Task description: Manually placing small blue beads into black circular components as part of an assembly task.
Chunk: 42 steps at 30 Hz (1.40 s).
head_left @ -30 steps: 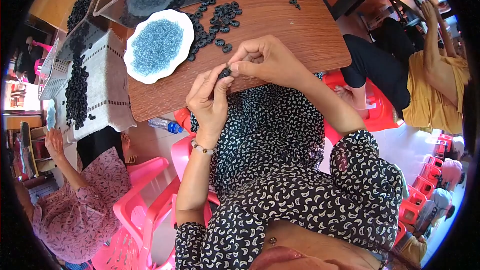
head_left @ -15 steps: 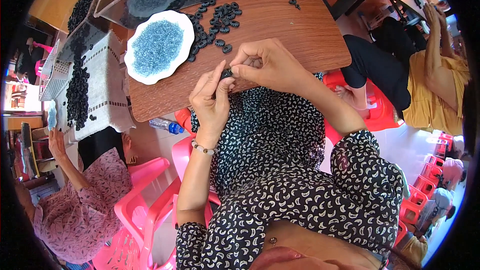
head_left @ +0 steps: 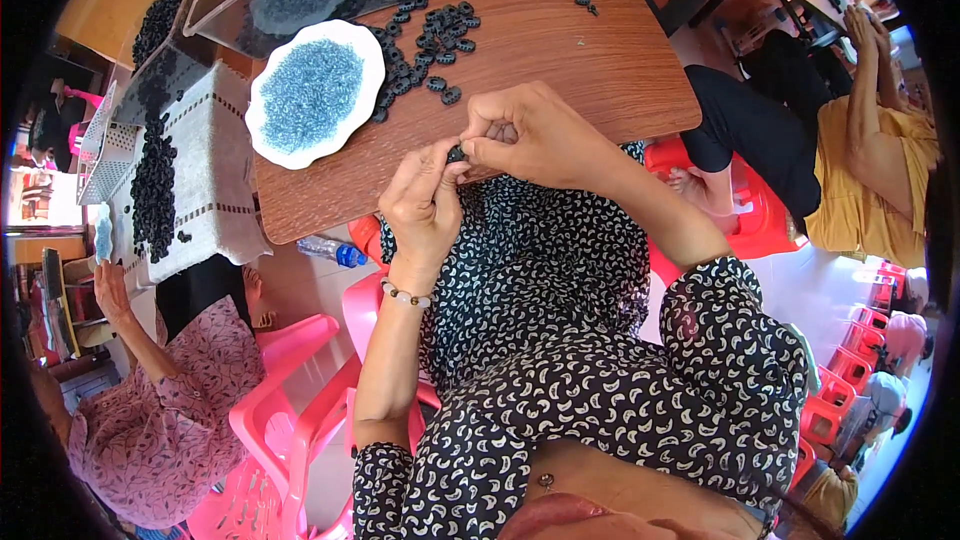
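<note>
My left hand [head_left: 422, 195] pinches a small black ring-like part [head_left: 456, 154] between thumb and fingers, just over the table's near edge. Thumb and forefinger of my right hand [head_left: 520, 135] are closed together against the same part from the right; whether they hold some tiny piece is hidden. Beyond my hands lies a loose pile of similar black parts [head_left: 437, 38] on the brown table [head_left: 560, 50]. Left of the pile stands a white scalloped plate [head_left: 377, 70] heaped with small clear bluish pieces [head_left: 310, 95].
A clear plastic bin [head_left: 215, 0] stands at the far left. Two small black pieces [head_left: 587, 4] lie at the far right of the table. On the left, a person in a pink patterned top [head_left: 165, 410] sits by a cloth-covered table [head_left: 215, 150]. Another in yellow [head_left: 865, 160] sits right.
The fingers of my left hand have curled in closer around the black part. My right hand has hardly moved and stays at the part.
</note>
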{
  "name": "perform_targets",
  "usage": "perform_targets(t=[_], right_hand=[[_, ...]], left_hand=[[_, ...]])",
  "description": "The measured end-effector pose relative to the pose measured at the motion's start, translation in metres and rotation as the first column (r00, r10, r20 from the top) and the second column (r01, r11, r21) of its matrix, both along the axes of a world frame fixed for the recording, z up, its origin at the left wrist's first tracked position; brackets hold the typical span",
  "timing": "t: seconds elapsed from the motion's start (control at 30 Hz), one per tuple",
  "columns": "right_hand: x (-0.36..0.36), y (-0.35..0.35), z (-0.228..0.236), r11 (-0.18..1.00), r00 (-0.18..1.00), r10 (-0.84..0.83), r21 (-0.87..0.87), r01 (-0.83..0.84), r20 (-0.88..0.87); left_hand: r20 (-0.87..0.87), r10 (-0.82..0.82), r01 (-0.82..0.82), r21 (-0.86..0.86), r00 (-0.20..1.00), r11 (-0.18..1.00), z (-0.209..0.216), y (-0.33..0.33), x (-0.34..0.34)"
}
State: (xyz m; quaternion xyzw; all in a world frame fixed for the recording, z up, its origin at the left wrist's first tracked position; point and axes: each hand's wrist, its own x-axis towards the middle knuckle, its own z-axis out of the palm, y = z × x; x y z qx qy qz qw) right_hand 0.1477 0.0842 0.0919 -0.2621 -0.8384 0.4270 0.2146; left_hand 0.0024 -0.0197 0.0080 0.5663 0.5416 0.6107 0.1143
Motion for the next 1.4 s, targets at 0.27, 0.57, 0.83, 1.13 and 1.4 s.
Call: perform_targets(t=[0.27, 0.57, 0.83, 1.13, 1.4], right_hand=[[0.000, 0.002, 0.003, 0.999, 0.998, 0.015, -0.030, -0.014, 0.062], [0.009, 0.024, 0.009, 0.888, 0.991, 0.116, -0.441, -0.131, -0.060], [0.001, 0.031, -0.018, 0.857, 0.994, 0.048, -0.507, -0.091, -0.097], [-0.001, 0.023, -0.011, 0.906, 0.981, -0.013, -0.418, -0.070, -0.192], [-0.003, 0.017, -0.006, 0.949, 0.971, -0.002, -0.306, -0.073, -0.239]], left_hand=[[-0.106, 0.065, -0.063, 0.017, 0.992, 0.998, 0.001, 0.000, 0.003], [0.163, 0.007, 0.004, -0.068, 0.987, 0.998, 0.008, -0.001, 0.000], [0.066, 0.082, -0.085, 0.044, 0.994, 0.995, 0.010, 0.001, -0.002], [0.045, 0.130, -0.131, 0.022, 0.991, 0.991, 0.011, 0.001, -0.003], [0.052, 0.121, -0.123, 0.038, 0.991, 0.992, 0.007, 0.002, -0.003]])
